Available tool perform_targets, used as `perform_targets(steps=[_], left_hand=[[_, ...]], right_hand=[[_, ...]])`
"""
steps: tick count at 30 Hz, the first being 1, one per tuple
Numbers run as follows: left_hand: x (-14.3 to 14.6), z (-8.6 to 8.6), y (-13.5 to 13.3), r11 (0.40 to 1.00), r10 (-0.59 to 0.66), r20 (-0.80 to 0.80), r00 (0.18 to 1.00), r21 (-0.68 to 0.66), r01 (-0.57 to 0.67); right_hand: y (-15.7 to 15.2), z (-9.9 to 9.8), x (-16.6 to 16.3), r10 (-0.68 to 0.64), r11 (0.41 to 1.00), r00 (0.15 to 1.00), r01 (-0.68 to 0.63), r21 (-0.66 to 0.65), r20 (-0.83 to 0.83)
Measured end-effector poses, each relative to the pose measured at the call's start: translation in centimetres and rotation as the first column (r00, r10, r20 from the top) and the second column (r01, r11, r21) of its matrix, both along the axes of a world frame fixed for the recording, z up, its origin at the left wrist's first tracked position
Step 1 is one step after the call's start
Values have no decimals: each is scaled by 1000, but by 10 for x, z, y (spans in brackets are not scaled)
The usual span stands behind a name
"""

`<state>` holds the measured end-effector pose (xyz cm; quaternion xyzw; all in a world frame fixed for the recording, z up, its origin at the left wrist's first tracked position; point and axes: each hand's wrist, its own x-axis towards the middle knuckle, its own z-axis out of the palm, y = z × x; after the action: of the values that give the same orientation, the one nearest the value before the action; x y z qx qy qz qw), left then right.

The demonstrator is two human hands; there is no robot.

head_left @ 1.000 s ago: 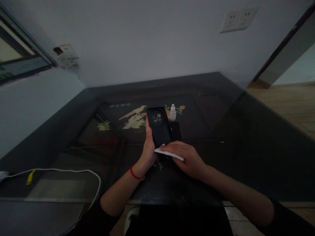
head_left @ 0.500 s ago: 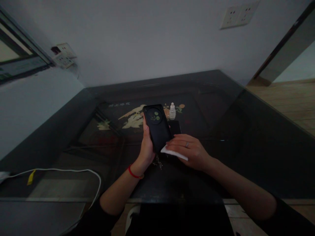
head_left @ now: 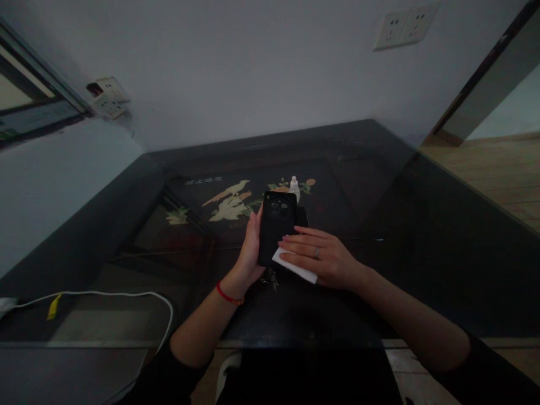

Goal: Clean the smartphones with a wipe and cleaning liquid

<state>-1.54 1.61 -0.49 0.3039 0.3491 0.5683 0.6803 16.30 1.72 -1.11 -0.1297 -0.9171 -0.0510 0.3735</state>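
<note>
A black smartphone [head_left: 273, 233] is gripped along its left side by my left hand [head_left: 252, 250], its camera side facing up. My right hand [head_left: 327, 259] presses a folded white cloth or tissue [head_left: 297, 269] against the phone's lower right part. Just behind the phone's top stands a small clear bottle with a white cap [head_left: 294, 185], partly covered by it. A dark flat object [head_left: 302, 216] lies to the phone's right, mostly hidden by the phone and my right hand. Below the phone is a small silvery chain-like thing [head_left: 273, 279], too dim to make out fully.
The dark glossy table [head_left: 358, 169] has a bird-and-flower inlay [head_left: 232, 205]. A white cable [head_left: 113, 292] with a yellow tag [head_left: 53, 307] runs along the left front. Wall sockets [head_left: 405, 27] sit above the table at the right, others [head_left: 110, 98] at the left.
The phone has turned more upright and shifted slightly right, now covering part of the bottle. My right hand and the white cloth have moved a little left and down.
</note>
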Motion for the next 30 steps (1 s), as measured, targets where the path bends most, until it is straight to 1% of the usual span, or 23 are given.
perform_targets(steps=[2,4,5,6,8,10,12,13,14,15,16,17,18,19,20,21,22,23,24,26,28,30], left_hand=[[0,0,-1,999,-38,15,999,-38,38],[1,0,-3,991,-117,34,993,-61,119],[2,-1,-5,986,-154,40,987,-62,157],[3,-1,-6,981,-182,43,982,-59,185],[2,-1,-6,977,-204,43,978,-50,206],[-1,-1,-4,980,-189,37,981,-51,190],[-5,1,-2,986,-161,31,986,-48,162],[-6,2,-1,988,-149,28,988,-46,150],[-7,3,-1,989,-142,24,990,-46,143],[-6,3,-2,989,-138,19,990,-44,139],[-5,4,-3,989,-140,12,990,-42,141],[-2,4,-5,989,-146,2,989,-40,146],[1,4,-8,987,-156,-9,988,-35,156],[5,4,-11,984,-174,-20,984,-28,174],[8,4,-15,980,-198,-30,980,-23,198],[12,3,-18,974,-226,-34,974,-17,225],[16,2,-20,968,-249,-40,968,-10,249],[18,1,-22,965,-263,-48,963,2,264],[21,0,-23,964,-264,-60,963,21,265],[25,-3,-23,966,-242,-89,966,69,248],[27,-8,-22,963,-234,-116,965,106,246],[28,-12,-22,955,-249,-150,957,126,268]], right_hand=[[8,-1,8,-129,991,991,127,-37,-46],[15,-2,15,-251,965,965,243,-94,-77],[17,-3,17,-282,955,956,272,-116,-81],[17,-3,17,-284,953,955,273,-128,-78],[12,-4,13,-204,974,977,196,-115,-56],[4,-4,5,-61,996,998,59,-72,-16],[-2,-3,0,38,998,999,-37,-46,9],[-4,-3,-1,53,997,999,-53,-53,-7],[-5,-2,-1,41,995,998,-45,-85,-46],[-4,-1,-1,-1,989,994,-14,-145,-105],[-3,0,1,-78,972,981,36,-232,-176],[0,1,2,-186,935,950,93,-342,-250],[3,2,3,-314,874,897,144,-465,-311],[6,3,3,-441,792,826,174,-586,-351],[9,4,3,-551,702,749,176,-690,-369],[12,4,3,-634,618,677,152,-771,-374],[14,5,2,-687,552,623,112,-827,-374],[16,5,1,-717,507,588,71,-859,-375],[17,5,0,-730,483,568,37,-875,-379],[18,6,-3,-727,483,556,-3,-876,-403],[16,8,-6,-696,514,577,-15,-858,-427],[11,10,-10,-643,567,622,-6,-823,-447]])
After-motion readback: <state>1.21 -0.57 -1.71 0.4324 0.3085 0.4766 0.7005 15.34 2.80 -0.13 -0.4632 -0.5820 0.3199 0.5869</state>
